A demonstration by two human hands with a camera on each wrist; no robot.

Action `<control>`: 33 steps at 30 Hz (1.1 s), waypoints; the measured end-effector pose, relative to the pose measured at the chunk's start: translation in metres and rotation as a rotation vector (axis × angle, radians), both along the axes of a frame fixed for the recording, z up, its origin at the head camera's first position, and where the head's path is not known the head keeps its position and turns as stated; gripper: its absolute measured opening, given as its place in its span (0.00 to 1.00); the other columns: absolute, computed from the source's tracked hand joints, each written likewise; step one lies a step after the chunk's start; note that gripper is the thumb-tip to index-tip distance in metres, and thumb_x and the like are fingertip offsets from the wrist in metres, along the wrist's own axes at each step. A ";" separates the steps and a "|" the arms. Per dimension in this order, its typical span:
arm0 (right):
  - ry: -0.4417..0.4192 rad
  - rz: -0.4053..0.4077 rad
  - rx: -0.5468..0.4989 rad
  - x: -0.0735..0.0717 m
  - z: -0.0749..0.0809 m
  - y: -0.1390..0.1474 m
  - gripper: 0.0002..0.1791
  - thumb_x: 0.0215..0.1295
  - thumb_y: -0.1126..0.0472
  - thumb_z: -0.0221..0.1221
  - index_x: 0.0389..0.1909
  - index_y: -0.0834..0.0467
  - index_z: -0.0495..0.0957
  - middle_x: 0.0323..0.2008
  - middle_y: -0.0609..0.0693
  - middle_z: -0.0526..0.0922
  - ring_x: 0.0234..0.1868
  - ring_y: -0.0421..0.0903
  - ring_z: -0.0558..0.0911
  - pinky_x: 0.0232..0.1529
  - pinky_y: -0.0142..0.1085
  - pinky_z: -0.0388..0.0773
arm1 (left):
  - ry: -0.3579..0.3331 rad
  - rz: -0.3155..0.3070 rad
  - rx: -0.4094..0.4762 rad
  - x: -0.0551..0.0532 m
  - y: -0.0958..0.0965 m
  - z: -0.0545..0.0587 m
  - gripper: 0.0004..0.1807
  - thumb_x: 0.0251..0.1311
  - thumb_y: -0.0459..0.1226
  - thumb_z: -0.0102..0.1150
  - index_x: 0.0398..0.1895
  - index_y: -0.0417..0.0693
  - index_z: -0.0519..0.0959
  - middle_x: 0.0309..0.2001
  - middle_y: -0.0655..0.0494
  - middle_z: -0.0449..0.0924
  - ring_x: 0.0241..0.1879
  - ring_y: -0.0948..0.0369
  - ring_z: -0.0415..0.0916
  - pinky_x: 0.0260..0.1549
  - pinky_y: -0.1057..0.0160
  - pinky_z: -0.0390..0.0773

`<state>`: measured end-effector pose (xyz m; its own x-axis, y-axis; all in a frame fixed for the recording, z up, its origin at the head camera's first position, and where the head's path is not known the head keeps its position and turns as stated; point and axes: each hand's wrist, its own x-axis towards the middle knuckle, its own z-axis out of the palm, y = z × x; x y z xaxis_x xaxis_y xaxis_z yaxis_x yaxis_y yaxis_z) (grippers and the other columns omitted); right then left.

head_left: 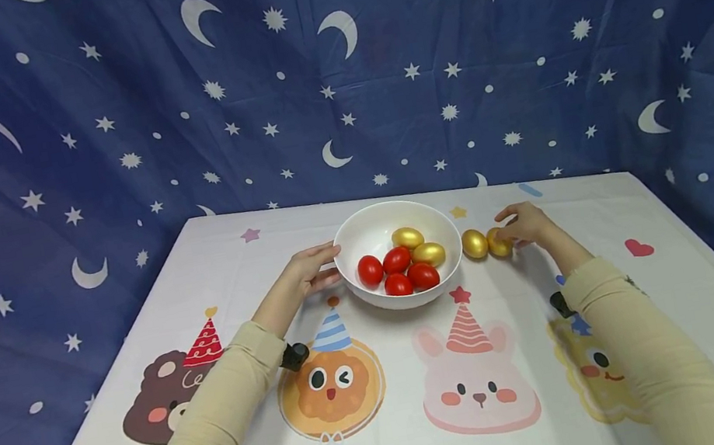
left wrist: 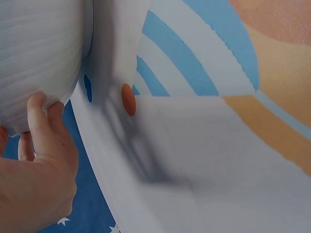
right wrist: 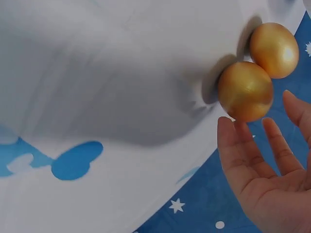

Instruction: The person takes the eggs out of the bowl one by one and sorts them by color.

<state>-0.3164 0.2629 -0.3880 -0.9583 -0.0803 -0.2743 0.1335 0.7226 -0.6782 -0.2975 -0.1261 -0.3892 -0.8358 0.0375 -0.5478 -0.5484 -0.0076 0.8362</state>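
Head view: four red eggs and two golden eggs lie bowled — two loose golden eggs are left beside the white bowl. Left hand rests spread against it; right hand, fingers parted, perhaps touches the outer egg.

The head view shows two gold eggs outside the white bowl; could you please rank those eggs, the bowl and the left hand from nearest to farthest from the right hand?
1. One gold egg, just left of the right hand.
2. Other gold egg, left of the first.
3. White bowl, left of both eggs.
4. Left hand, at the bowl's left side.
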 end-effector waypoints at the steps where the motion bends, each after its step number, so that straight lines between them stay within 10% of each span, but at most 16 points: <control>1: 0.005 0.001 0.009 0.003 0.004 -0.002 0.30 0.60 0.62 0.60 0.60 0.71 0.65 0.53 0.72 0.72 0.41 0.51 0.79 0.43 0.45 0.85 | 0.001 0.000 0.000 0.000 0.000 0.000 0.27 0.63 0.41 0.58 0.66 0.57 0.68 0.64 0.49 0.69 0.48 0.57 0.76 0.31 0.72 0.85; 22: 0.143 0.068 0.031 0.009 0.037 -0.025 0.23 0.64 0.62 0.57 0.56 0.71 0.69 0.51 0.72 0.75 0.46 0.58 0.76 0.48 0.47 0.84 | 0.001 -0.010 0.019 0.000 -0.003 0.000 0.28 0.63 0.41 0.58 0.67 0.56 0.67 0.65 0.47 0.68 0.32 0.64 0.77 0.30 0.72 0.85; 33: 0.102 0.096 -0.080 0.006 0.056 -0.053 0.22 0.67 0.61 0.55 0.58 0.67 0.69 0.53 0.68 0.75 0.37 0.43 0.78 0.47 0.41 0.85 | 0.002 -0.018 -0.001 0.001 -0.001 0.001 0.27 0.63 0.41 0.58 0.66 0.57 0.68 0.65 0.48 0.69 0.44 0.59 0.76 0.29 0.73 0.85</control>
<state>-0.3106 0.2095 -0.3320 -0.9677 -0.1902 -0.1654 -0.0055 0.6720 -0.7405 -0.2969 -0.1271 -0.3886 -0.8363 0.0517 -0.5459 -0.5465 0.0030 0.8375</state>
